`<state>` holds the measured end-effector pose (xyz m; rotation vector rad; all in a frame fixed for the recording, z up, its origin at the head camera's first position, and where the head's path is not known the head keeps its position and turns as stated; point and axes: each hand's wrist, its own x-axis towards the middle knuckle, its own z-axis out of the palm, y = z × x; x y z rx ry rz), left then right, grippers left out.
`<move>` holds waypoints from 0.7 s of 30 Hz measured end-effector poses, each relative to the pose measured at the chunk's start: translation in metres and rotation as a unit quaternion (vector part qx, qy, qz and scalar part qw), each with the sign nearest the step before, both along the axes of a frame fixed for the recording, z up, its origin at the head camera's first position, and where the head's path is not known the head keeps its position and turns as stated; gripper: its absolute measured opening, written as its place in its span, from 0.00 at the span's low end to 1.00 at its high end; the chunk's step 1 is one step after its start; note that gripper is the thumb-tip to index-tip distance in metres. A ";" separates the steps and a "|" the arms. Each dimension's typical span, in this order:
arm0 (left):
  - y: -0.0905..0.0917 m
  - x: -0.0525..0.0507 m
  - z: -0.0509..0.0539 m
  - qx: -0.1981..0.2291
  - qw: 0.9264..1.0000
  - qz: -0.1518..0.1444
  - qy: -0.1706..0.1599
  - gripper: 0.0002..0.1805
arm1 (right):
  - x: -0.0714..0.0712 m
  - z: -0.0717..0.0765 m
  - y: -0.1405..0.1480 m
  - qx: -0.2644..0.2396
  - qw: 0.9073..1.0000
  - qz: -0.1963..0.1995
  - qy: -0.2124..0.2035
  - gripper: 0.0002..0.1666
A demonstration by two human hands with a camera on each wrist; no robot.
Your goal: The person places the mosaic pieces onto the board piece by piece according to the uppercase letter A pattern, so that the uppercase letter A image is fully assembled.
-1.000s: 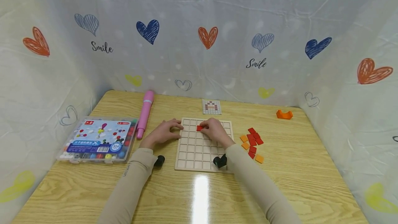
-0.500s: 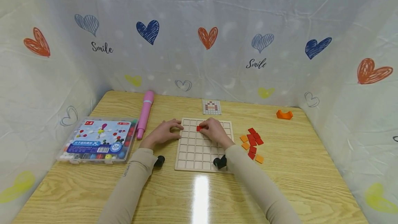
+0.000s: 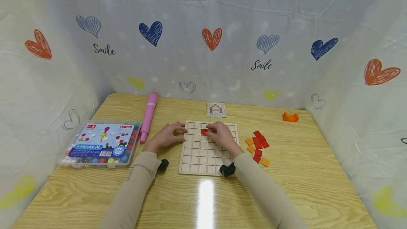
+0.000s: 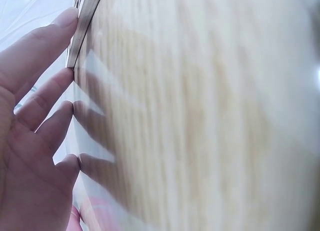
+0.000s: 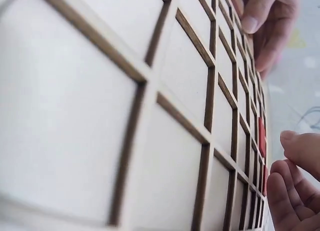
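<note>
On the table lies a wooden grid board (image 3: 199, 159), with a red square tile (image 3: 204, 131) in a cell of its upper part. My right hand (image 3: 220, 135) hovers just right of that tile, fingers bent and apart from it. In the right wrist view, thumb and fingertips hold nothing visible, and a second red patch (image 5: 265, 180) shows beside them, partly hidden by the hand. My left hand (image 3: 167, 135) rests at the board's left edge. The left wrist view shows a fingertip against the board's rim (image 4: 85, 28) and other fingertips on the table.
Loose red tiles (image 3: 257, 142) and orange tiles (image 3: 265, 162) lie right of the board. Behind it is a pattern card (image 3: 216, 110). A pink tube (image 3: 148, 116) and a clear molecular-model box (image 3: 101, 143) stand left. An orange holder (image 3: 290, 117) sits back right.
The right hand has drawn back slightly to the right from the red tile, uncovering more of it. The left hand has stayed at the board's edge.
</note>
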<state>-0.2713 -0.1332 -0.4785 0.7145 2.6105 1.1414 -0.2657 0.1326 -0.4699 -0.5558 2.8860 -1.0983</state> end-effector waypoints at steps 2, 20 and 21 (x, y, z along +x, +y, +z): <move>0.000 0.001 -0.001 0.002 1.000 0.001 -0.003 0.19 | 0.006 0.001 0.005 -0.011 1.000 -0.008 -0.005 0.18; 0.000 0.000 0.001 0.001 1.000 0.000 -0.007 0.20 | 0.075 0.004 0.122 -0.070 0.986 -0.154 -0.005 0.23; 0.001 -0.001 0.001 0.000 1.000 0.000 -0.008 0.20 | 0.077 0.004 0.130 -0.068 0.984 -0.162 -0.011 0.23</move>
